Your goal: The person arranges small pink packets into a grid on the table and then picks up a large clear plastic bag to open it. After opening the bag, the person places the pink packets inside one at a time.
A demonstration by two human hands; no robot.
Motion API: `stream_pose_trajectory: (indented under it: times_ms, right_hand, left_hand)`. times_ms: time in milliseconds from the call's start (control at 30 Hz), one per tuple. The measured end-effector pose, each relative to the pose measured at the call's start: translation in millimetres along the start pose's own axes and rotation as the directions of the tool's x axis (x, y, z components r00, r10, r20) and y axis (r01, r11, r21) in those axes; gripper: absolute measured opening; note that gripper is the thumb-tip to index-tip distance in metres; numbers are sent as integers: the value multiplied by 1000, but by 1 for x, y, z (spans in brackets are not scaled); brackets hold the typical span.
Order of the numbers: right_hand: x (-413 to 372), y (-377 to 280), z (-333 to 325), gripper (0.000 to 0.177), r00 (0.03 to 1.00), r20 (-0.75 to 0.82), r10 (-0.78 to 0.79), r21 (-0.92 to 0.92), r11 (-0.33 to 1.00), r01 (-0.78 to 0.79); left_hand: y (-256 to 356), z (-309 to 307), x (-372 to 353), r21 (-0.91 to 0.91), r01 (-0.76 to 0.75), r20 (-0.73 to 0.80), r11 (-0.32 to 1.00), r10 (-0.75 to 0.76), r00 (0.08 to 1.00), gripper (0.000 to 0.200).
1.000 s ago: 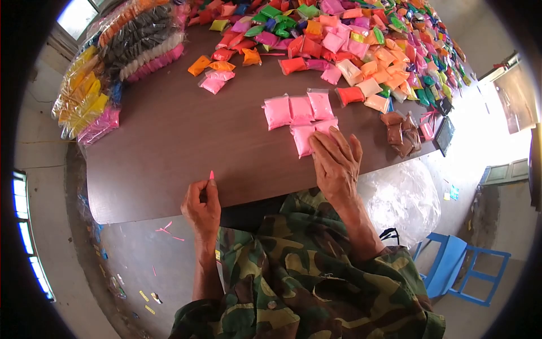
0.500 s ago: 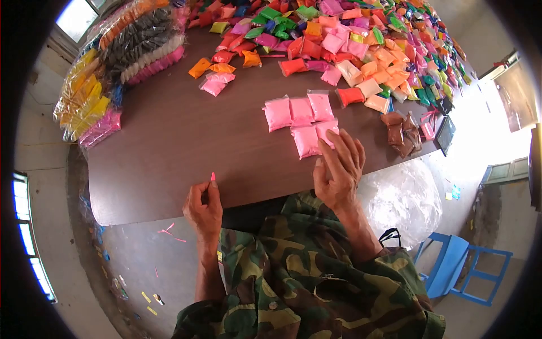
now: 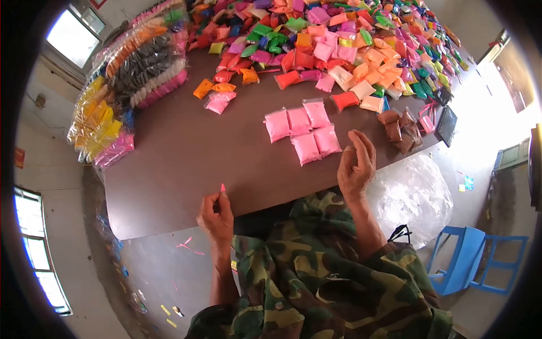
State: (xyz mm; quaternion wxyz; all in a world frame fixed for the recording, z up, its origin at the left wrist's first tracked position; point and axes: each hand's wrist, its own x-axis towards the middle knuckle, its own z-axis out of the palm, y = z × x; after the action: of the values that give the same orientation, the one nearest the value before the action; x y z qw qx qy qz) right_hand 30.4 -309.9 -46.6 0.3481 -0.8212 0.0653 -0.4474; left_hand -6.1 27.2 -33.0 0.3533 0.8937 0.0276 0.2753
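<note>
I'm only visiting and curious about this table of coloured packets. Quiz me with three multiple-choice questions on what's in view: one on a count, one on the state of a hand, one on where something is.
1. How many soft pink plastic packets make up the neat group in front of the person?
A. Three
B. Five
C. Eight

2. What state is the right hand in?
A. Pressed flat on the packets
B. Open and empty, clear of the packets
C. Closed in a fist round one packet

3. Where is the thin pink stick?
A. Pinched in the left hand at the near edge of the dark brown table
B. Lying across the packets
C. Under the right hand

Answers: 1 B, three sit in a row with two below. 2 B, its fingers are apart with nothing in them. 3 A, the tip pokes up from the left fingers.
</note>
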Motion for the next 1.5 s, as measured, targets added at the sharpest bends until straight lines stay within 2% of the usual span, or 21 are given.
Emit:
stream_pose_trajectory:
  times_ms: [233, 433, 767, 967, 1167, 1500]
  right_hand:
    - [-1, -2, 5, 43, 998, -58, -2, -129, 992, -6]
    - [-2, -4, 5, 39, 998, -59, -6, -130, 992, -1]
    - [-4, 0, 6, 43, 998, -53, -25, -164, 986, 16]
    - [-4, 1, 6, 43, 999, -37, -26, -156, 988, 20]
    - [-5, 2, 6, 42, 999, -37, -33, -140, 990, 28]
    - [-4, 3, 6, 43, 1000, -28, 5, -135, 991, -9]
  left_hand:
    - [-6, 3, -1, -1, -55, -35, 998, 55, 998, 16]
    - [-8, 1, 4, -60, -24, -52, 998, 21, 998, 17]
    - [-9, -1, 7, -116, 7, -96, 993, -18, 995, 22]
    - [-16, 3, 5, -106, -28, -135, 994, 13, 991, 21]
    - [-9, 0, 5, -119, 6, -97, 993, -17, 995, 22]
    - [-11, 0, 6, -97, -33, -108, 995, 22, 994, 21]
